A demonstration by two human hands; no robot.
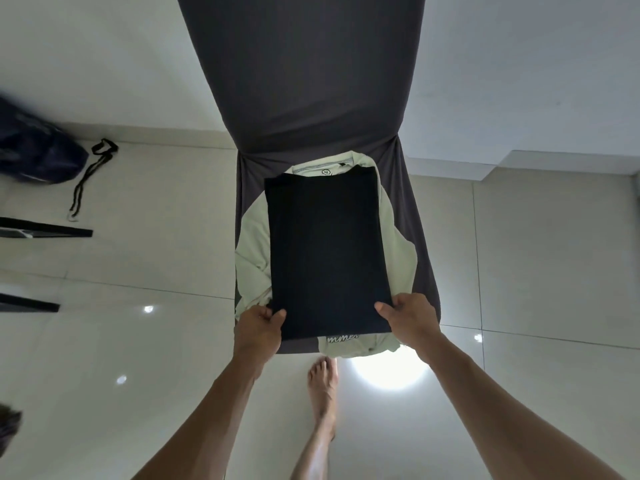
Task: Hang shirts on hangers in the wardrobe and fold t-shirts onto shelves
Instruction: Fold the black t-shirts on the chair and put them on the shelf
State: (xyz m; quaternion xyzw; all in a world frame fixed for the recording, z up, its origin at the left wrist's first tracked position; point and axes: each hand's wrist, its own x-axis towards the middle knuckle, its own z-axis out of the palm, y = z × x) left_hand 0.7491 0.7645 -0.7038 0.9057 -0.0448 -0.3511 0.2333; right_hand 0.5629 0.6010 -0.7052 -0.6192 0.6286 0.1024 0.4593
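From the head view, a chair covered in a dark grey stretch fabric cover [304, 81] stood against the pale wall, and everything else lay in relation to it. On its seat lay a folded black t-shirt [327, 251], a flat, neat rectangle, resting on top of a crumpled pale green t-shirt [254, 247] whose collar showed at the back of the seat and whose printed white lettering peeked out at the seat's front edge.

The left hand [259, 329] pinched the near left corner of the black t-shirt, thumb on top and fingers curled beneath — its grip was clenched on the cloth. The right hand [410, 318] held the near right corner the same way, thumb over the fabric, grasping it at the seat's front edge.

Just in front of the chair, a bare foot [322, 382] stood on the glossy light tiled floor [519, 289], beside a bright reflected glare. Well to the left of the chair, a dark blue bag [36, 147] lay on the floor with a black strap [90, 174] trailing beside it. Nearer the left edge — still left of the chair — two thin black bars [45, 228] crossed the tiles; what they belonged to could not be told.
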